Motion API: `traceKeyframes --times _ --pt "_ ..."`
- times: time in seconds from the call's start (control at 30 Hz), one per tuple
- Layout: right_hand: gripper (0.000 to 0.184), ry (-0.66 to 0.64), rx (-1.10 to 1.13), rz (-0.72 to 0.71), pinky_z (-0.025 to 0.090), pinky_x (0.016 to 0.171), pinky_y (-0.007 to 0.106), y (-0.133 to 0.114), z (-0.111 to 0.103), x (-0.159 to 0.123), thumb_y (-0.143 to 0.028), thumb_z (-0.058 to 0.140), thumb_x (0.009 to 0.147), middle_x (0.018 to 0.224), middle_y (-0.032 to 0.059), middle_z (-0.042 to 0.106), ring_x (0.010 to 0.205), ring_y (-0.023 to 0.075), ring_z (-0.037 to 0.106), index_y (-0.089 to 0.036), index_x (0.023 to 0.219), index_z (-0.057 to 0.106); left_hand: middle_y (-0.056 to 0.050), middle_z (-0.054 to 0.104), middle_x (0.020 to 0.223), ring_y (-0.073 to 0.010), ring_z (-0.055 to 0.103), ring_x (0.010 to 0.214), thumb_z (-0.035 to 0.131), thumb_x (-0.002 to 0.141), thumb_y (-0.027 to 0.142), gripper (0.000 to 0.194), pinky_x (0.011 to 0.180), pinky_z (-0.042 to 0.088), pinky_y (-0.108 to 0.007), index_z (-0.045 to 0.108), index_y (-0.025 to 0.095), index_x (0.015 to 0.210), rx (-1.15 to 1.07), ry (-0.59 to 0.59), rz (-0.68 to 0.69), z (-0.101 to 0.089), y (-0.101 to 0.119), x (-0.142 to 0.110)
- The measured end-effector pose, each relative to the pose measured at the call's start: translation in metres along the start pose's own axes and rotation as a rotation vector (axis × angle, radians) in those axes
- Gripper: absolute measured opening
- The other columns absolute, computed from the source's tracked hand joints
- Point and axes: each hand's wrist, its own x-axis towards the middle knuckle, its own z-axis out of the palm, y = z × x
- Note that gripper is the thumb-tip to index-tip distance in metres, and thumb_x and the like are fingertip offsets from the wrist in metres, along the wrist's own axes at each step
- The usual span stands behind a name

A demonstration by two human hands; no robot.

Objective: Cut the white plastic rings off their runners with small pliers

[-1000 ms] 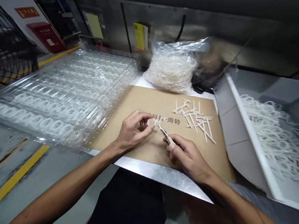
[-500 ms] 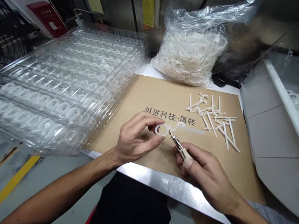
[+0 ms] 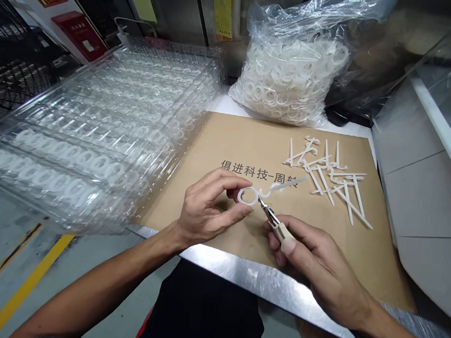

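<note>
White plastic ring part [image 3: 249,196] w/ a long thin stem: ring sits at lower left, stem runs up and right, its long axis close to level, over the kraft cardboard sheet [image 3: 251,142]. Left hand [image 3: 206,214] pinches the ring btw thumb and fingers, a narrow grip. Right hand [image 3: 312,259] holds small nippers [image 3: 270,219] w/ a beige handle, steel tips at the ring's right side, by the stem's root.

Nearest, forearms cross a shiny steel table edge [image 3: 263,281], w/ the person's dark shorts [image 3: 198,312] below. Printed black Chinese on the sheet reads 俱进科技-周转, last char partly behind the stem. Right of the hands, a criss-crossed pile of thin white plastic pieces [image 3: 330,177], some w/ hooked ends.

Further left, stacked clear plastic trays [image 3: 96,122] w/ rows of white rings in moulded slots. Beyond the sheet, a clear plastic bag [image 3: 287,75] crammed w/ white rings. Far right, a grey-walled bin [image 3: 416,179] w/ a white rim. Far back, a yellow label [image 3: 222,7] on steel panelling.
</note>
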Motion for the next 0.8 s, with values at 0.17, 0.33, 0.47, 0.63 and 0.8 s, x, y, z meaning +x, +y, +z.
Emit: traceKeyframes --times 0.17,0.33,0.47,0.63,0.8 --pt "0.035 0.002 0.009 0.002 0.045 0.062 0.027 0.0020 0.0002 -0.0006 -0.052 0.049 0.108 0.088 0.0026 0.059 0.073 0.0159 0.051 -0.022 0.101 0.066 -0.003 0.069 0.087 -0.0132 0.066 0.075 0.082 0.088 0.021 0.028 0.068 0.058 -0.026 0.072 0.017 0.114 0.011 -0.003 0.023 0.0003 0.0003 -0.0006" --pt "0.035 0.008 0.016 0.013 0.044 0.061 0.027 0.0040 0.0004 -0.0014 -0.052 0.049 0.108 0.088 0.0023 0.057 0.072 0.0157 0.050 -0.021 0.104 0.064 -0.003 0.068 0.087 -0.0131 0.066 0.076 0.081 0.089 0.018 0.029 0.069 0.058 -0.026 0.072 0.018 0.116 0.018 -0.013 0.030 0.0000 0.0003 -0.0012" --pt "0.035 -0.001 0.026 0.029 0.043 0.060 0.026 0.0056 0.0007 -0.0019 -0.053 0.048 0.109 0.087 0.0012 0.054 0.071 0.0146 0.048 -0.022 0.099 0.061 -0.003 0.068 0.087 -0.0130 0.066 0.076 0.081 0.089 0.019 0.027 0.068 0.058 -0.026 0.072 0.016 0.115 0.033 -0.017 0.047 -0.0002 0.0007 -0.0010" --pt "0.035 -0.007 0.039 0.054 0.044 0.063 0.027 0.0065 0.0010 -0.0026 -0.054 0.048 0.109 0.088 0.0008 0.052 0.074 0.0149 0.047 -0.022 0.101 0.061 -0.004 0.071 0.089 -0.0127 0.067 0.076 0.080 0.090 0.022 0.026 0.068 0.058 -0.025 0.073 0.016 0.115 0.049 -0.008 0.070 0.0003 0.0006 0.0000" --pt "0.035 -0.016 0.060 0.092 0.043 0.064 0.027 0.0060 0.0011 -0.0033 -0.055 0.048 0.109 0.090 0.0004 0.053 0.075 0.0145 0.048 -0.023 0.104 0.061 -0.004 0.071 0.088 -0.0123 0.067 0.075 0.080 0.090 0.022 0.025 0.066 0.058 -0.024 0.073 0.015 0.113 0.052 0.002 0.097 0.0009 0.0001 0.0016"
